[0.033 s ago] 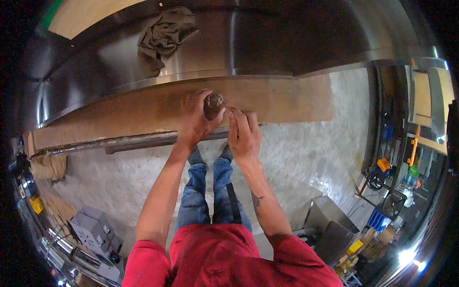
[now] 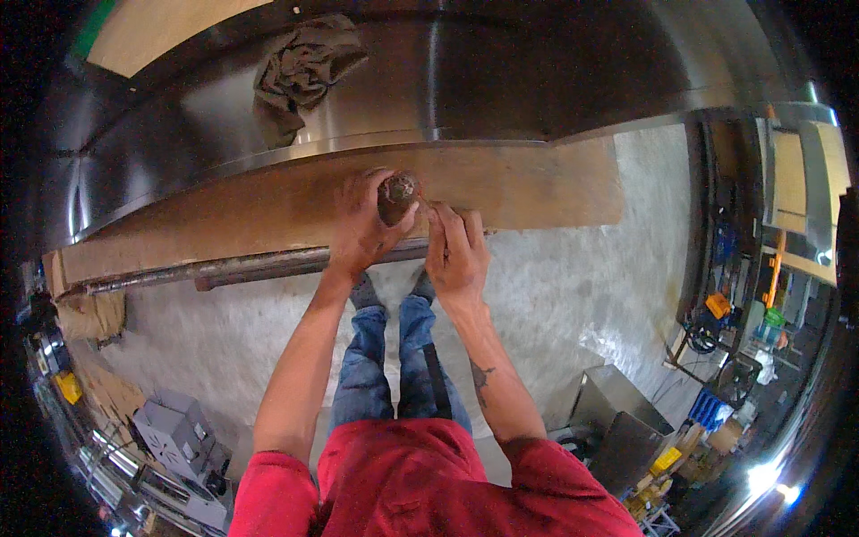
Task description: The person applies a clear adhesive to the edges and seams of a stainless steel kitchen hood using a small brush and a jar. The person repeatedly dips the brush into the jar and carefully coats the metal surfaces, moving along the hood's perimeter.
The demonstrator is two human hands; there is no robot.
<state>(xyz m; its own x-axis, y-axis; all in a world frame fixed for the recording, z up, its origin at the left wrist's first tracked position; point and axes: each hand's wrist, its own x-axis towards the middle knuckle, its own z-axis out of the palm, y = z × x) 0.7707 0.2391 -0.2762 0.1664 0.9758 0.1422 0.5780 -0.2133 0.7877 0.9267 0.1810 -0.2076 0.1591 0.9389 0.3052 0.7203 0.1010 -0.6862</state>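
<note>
My left hand (image 2: 361, 228) is wrapped around a dark brown, round-ended object (image 2: 398, 193), whose kind I cannot make out. Its mottled, shiny end faces up between thumb and fingers. Close on its right, my right hand (image 2: 458, 252) has its thumb and fingers pinched together. A thin sliver seems to stick out from that pinch toward the round object, too small to name. Both hands are over the near edge of a long brown board (image 2: 528, 183).
Beyond the board rises a dark, shiny metal surface (image 2: 501, 80) with a crumpled dark cloth (image 2: 309, 67) on it. Long rusty pipes (image 2: 268, 265) run below the board's near edge. A grey box (image 2: 174, 430) stands lower left, a metal box (image 2: 617, 416) lower right.
The dark round object has tilted slightly in my left hand. My right hand stays almost in place, still pinched beside it.
</note>
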